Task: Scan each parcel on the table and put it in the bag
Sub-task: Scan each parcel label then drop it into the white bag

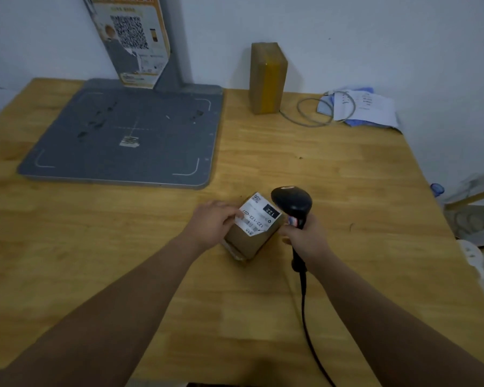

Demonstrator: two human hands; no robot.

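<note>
A small brown cardboard parcel [249, 241] with a white shipping label [259, 215] on top rests on the wooden table [347, 191] near the middle. My left hand [213, 223] grips its left side, fingers on the label's edge. My right hand [305, 236] holds a black handheld scanner [292, 203] upright just right of the parcel, its head over the label's right end; its cable [308, 317] trails toward me. A second, taller brown parcel [267, 78] stands upright against the back wall. No bag is in view.
A grey scanning platform [123, 135] with an upright post and a QR poster [129, 32] fills the back left. Papers and a blue cloth [361, 107] with a looped grey cable [316, 111] lie at the back right. The table's right edge drops to clutter on the floor.
</note>
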